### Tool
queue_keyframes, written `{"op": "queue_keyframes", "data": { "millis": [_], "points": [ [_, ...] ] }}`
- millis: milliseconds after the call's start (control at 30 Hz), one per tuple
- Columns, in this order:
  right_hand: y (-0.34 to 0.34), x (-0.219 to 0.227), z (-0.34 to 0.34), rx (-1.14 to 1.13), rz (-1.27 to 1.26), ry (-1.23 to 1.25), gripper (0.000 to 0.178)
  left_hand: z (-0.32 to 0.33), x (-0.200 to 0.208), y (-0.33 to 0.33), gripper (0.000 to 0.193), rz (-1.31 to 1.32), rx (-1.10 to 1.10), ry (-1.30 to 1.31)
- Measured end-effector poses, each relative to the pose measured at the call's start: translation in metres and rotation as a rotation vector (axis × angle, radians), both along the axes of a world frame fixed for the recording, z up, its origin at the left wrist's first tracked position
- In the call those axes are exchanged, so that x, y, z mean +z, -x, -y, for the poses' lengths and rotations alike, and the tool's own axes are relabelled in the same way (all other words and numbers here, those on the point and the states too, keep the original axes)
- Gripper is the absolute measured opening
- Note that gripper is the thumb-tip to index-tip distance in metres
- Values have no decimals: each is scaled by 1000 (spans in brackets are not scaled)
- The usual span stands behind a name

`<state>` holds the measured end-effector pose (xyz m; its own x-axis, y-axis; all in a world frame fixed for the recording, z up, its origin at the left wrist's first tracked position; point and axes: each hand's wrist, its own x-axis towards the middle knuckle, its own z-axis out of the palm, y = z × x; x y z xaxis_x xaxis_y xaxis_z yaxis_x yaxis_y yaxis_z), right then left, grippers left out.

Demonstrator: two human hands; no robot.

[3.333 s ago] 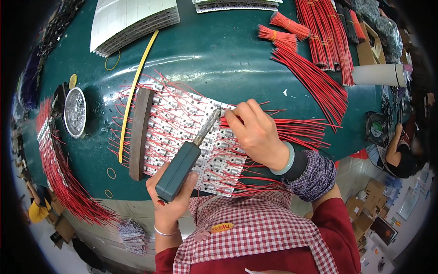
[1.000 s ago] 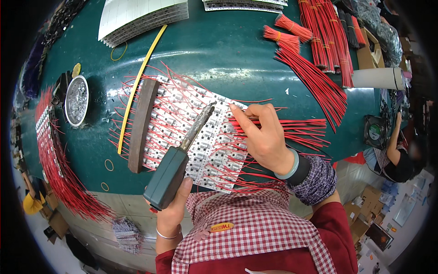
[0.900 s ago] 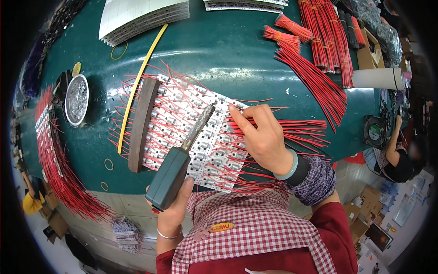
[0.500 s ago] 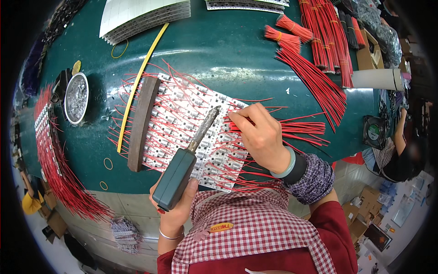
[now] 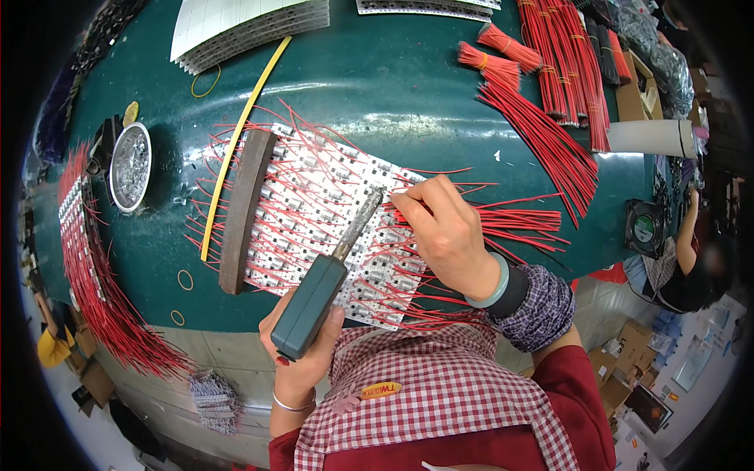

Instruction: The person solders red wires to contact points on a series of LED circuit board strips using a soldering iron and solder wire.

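In our left hand (image 5: 316, 352) we grip the green handle of the soldering iron (image 5: 310, 306). A second ago its tip pointed at the white circuit-board panel (image 5: 326, 228) a little away from our right fingertips; it has since come over to the right and now sits just beside them. Our right hand (image 5: 448, 231) has changed too: the forefinger, stretched out then, is bent now, its tip drawn in against the thumb at the panel's upper right edge. We cannot tell whether one of the red wires (image 5: 518, 218) is caught between them. Our two hands are apart, bridged only by the iron.

The panel lies where it lay, flat on the green table (image 5: 424, 94), with the dark bar (image 5: 248, 212) across its left part and the yellow strip (image 5: 239, 141) beside that. The metal bowl (image 5: 118, 188) farther left has not moved relative to them.
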<state>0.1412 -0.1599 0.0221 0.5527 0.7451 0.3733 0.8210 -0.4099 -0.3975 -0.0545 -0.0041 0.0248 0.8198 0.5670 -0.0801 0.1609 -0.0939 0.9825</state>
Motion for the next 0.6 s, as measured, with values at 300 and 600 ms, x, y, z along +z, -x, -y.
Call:
{"op": "queue_keyframes", "data": {
  "millis": [300, 600],
  "points": [
    [-1, 1, 0, 33, 10, 13, 31, -2, 4, -1, 20, -10, -39, -35],
    [-1, -1, 1, 49, 37, 33, 29, -5, 11, -5, 19, -64, -67, -100]
  ]
}}
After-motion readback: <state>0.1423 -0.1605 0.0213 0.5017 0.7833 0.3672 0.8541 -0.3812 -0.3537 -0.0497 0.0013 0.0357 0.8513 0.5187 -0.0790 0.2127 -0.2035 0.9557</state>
